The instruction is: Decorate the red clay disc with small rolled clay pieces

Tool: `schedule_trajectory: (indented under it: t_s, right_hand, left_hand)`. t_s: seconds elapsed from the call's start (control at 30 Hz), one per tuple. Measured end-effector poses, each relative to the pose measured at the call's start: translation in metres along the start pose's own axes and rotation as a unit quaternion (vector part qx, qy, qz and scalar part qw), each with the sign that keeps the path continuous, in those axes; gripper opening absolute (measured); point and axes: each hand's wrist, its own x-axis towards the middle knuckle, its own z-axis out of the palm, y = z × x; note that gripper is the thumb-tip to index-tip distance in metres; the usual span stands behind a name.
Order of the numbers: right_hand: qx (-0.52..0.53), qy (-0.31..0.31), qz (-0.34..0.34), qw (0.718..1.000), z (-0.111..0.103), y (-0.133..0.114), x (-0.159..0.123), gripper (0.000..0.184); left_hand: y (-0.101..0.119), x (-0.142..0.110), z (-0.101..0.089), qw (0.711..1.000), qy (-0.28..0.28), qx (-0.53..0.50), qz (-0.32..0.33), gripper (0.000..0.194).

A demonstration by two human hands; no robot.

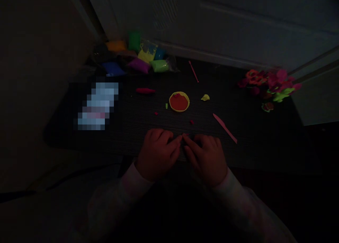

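The scene is very dim. My left hand rests at the table's near edge, its fingers curled and thumb and forefinger pressed together. Facing it, my right hand is closed too, its forefinger tip meeting the left fingertips. Whatever lies between the tips is too small and dark to make out. Just beyond them sit a small red clay bit and another red bit. Farther off is a round disc of orange-red clay with a yellow rim. A short green clay piece lies beside it.
A pink plastic knife lies right, a yellow clay lump and thin pink stick tool behind. Left are a dark-pink tool and a blurred-out bright screen. Clay packets stand back left, colourful clay flowers right.
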Motion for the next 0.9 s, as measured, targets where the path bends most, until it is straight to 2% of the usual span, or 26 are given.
schedule_trajectory:
  t_s: [0.17,0.4,0.9]
  right_hand:
    - [0.037,0.009,-0.001,0.999,0.0009,0.0036,-0.0014,0.038]
    - [-0.009,0.009,0.006,1.000,0.0009,0.0003,-0.0005,0.035]
    - [0.025,0.037,0.020,0.999,0.0040,0.0025,-0.0023,0.037]
  left_hand:
    - [-0.0002,0.0007,0.0003,1.000,-0.005,-0.001,-0.001,0.026]
    - [0.0006,0.0008,0.0003,1.000,-0.005,-0.001,0.000,0.026]
    - [-0.0005,-0.0009,0.0033,1.000,0.000,-0.004,0.005,0.027]
